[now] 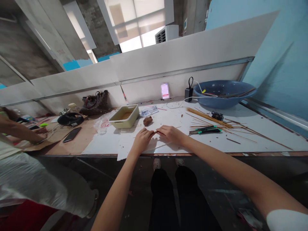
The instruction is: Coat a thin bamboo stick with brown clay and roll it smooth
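My left hand (pixel 142 138) and my right hand (pixel 169 134) meet over the white sheet near the table's front edge. Their fingertips are closed on a thin brown stick (pixel 156 132), of which a short bit shows between them. Fingers cover most of it, so its full length is hidden. Just beyond my left hand lies a brown lump (pixel 148 120) that looks like clay. To the right of my right hand are a black and green utility knife (pixel 205 130) and a loose bundle of thin sticks (pixel 204 117).
A pale yellow tub (pixel 124 117) holds brownish liquid, with plastic packaging (pixel 149 111) beside it. A blue basin (pixel 223 93) stands back right, near a black power bank (pixel 189 94) and cable. A phone (pixel 165 91) leans at the back. Another person's arm (pixel 21 126) works at left.
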Tool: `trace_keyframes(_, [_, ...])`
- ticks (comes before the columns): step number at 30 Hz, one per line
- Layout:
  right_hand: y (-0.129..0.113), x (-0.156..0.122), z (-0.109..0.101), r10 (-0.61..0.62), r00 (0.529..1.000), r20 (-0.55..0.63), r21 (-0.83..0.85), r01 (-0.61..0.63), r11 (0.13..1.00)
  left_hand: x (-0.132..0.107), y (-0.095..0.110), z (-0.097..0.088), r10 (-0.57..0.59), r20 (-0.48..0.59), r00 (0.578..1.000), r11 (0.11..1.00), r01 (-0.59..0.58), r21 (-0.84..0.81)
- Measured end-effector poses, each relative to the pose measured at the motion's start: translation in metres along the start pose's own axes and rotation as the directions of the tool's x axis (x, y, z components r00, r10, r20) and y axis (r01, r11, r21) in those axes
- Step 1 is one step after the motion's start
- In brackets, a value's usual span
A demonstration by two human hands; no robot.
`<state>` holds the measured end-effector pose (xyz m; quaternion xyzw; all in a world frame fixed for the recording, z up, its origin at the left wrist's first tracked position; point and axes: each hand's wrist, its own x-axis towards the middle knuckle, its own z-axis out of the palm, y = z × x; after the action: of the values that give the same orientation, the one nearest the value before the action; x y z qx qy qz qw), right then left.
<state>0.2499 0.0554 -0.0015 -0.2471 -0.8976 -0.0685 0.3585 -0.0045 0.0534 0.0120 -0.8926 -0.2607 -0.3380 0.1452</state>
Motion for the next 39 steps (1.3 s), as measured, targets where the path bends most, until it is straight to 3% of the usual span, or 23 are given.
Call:
trace_keyframes(6, [-0.006, 0.001, 0.004, -0.004, 1.000, -0.002, 0.063, 0.004, 0.998, 0.001, 0.001, -0.001, 0.035, 0.052, 0.998, 0.999, -0.035, 0.001])
trace_keyframes(12, [-0.001, 0.000, 0.012, 0.073, 0.996, -0.046, 0.116, -0.067, 0.991, 0.000, 0.001, 0.002, -0.001, 0.001, 1.000, 1.000, 0.001, -0.023])
trace_keyframes(22, [-0.003, -0.001, 0.007, 0.076, 0.996, -0.046, 0.128, -0.070, 0.989, -0.002, 0.000, 0.001, -0.014, -0.001, 1.000, 0.998, 0.014, -0.068])
trace_keyframes(39, [-0.002, -0.003, 0.008, 0.054, 0.998, -0.042, 0.116, -0.048, 0.992, 0.000, 0.002, -0.001, 0.024, 0.089, 0.996, 0.999, -0.027, 0.031])
